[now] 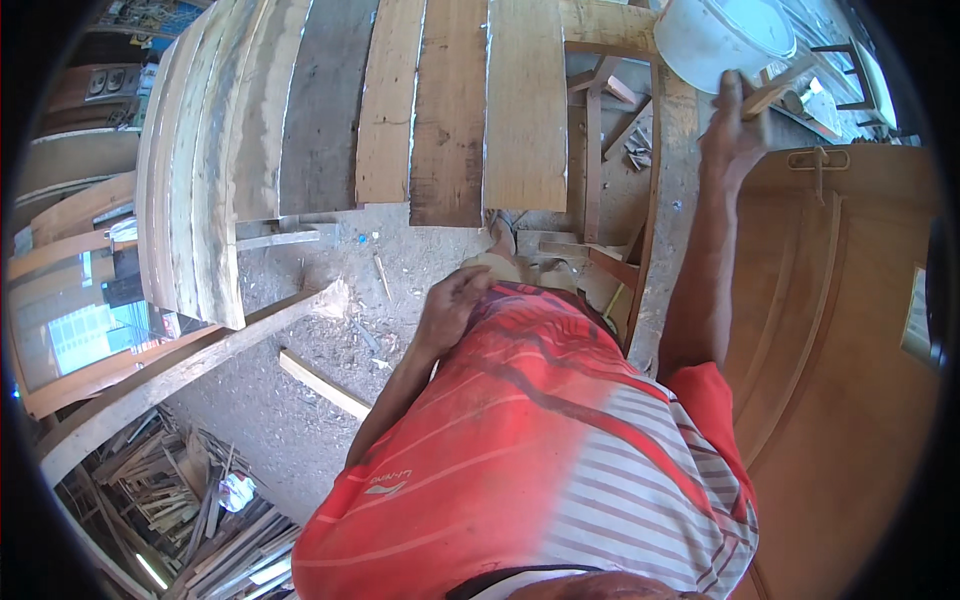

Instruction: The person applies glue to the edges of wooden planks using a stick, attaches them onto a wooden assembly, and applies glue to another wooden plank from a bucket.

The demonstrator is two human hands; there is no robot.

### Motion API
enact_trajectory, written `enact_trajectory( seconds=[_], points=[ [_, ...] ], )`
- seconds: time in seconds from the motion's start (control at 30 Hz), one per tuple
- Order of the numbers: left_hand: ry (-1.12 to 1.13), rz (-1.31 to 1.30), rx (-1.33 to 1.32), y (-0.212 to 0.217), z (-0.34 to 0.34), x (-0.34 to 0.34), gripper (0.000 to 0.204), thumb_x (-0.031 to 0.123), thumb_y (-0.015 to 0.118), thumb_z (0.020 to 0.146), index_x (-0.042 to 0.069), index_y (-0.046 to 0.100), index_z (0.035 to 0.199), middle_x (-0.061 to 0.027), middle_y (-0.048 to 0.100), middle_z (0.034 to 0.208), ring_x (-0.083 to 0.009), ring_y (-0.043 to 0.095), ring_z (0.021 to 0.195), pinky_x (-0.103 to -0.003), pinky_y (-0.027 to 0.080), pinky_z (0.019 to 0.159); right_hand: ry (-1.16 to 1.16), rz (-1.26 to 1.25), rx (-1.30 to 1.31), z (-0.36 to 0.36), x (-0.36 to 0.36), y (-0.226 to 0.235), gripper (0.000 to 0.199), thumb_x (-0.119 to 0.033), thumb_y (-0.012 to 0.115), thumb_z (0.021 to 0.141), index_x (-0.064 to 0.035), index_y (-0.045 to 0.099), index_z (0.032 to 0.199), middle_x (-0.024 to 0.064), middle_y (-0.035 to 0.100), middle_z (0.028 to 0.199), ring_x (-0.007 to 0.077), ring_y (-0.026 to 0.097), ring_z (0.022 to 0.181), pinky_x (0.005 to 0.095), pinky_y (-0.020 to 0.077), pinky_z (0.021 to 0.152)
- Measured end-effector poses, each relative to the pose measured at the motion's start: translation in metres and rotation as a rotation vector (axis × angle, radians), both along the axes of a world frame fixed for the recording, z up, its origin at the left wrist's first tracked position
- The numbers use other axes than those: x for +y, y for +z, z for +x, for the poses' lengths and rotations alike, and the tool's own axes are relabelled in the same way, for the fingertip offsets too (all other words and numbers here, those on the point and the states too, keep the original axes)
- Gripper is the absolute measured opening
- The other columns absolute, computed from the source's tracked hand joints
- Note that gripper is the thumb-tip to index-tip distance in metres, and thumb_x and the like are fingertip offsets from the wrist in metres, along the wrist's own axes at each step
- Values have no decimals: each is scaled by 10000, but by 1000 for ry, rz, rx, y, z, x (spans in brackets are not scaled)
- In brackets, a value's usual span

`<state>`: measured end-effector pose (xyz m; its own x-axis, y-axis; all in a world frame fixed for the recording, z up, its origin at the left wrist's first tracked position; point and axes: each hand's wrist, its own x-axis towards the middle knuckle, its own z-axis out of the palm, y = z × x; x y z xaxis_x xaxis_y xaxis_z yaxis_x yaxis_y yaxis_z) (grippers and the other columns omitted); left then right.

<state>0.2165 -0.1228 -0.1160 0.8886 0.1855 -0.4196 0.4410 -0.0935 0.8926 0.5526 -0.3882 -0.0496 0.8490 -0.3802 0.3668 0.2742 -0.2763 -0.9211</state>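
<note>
My right arm reaches forward, and my right hand (735, 140) is closed on a short wooden stick (778, 92) beside a white plastic bucket (705, 45). The stick slants up past the bucket's side; whether it has a tool end cannot be made out. My left hand (455, 308) rests at my waist by the hem of my red shirt (480, 420). Its fingers are curled, and anything in them is hidden. In front of me, several long boards (450, 110) lie side by side, with whitish lines along their joints.
A wooden bench frame (672, 130) stands right of the boards. Brown panelled doors (800, 300) fill the right side. On the left are a long beam (190, 350) and a heap of scrap wood (185, 480). A loose batten (322, 382) lies on the dusty floor (270, 340).
</note>
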Motion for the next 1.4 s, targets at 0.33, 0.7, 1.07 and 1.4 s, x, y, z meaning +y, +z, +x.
enact_trajectory(
  seconds=[0.33,0.7,1.07,1.4],
  points=[
    [457,-758,51,-30,45,-39,623,492,722,938,69,573,1370,-24,672,1156,-163,613,1128,-354,469,994,472,-65,607,-103,68,-65,646,-420,779,888,87,639,1264,139,718,1012,183,659,939,344,524,828],
    [708,-965,-29,-32,62,-18,350,307,799,908,168,632,1183,0,662,1162,-163,619,1123,-352,476,1001,691,264,836,-95,92,-71,694,-310,844,818,62,567,1335,185,693,1176,230,695,1004,355,560,858],
    [700,-973,-9,-30,77,-9,396,175,799,895,175,618,1246,33,640,1201,-152,580,1156,-400,474,1029,633,297,918,-95,100,-62,553,-235,827,813,80,638,1227,157,726,1061,214,723,875,346,588,769],
    [638,-965,29,-26,79,-4,374,157,785,904,182,628,1242,33,641,1214,-130,570,1165,-405,467,1044,615,306,898,-93,101,-71,525,-215,829,825,70,651,1228,127,736,1051,185,701,914,325,554,844]
  ],
)
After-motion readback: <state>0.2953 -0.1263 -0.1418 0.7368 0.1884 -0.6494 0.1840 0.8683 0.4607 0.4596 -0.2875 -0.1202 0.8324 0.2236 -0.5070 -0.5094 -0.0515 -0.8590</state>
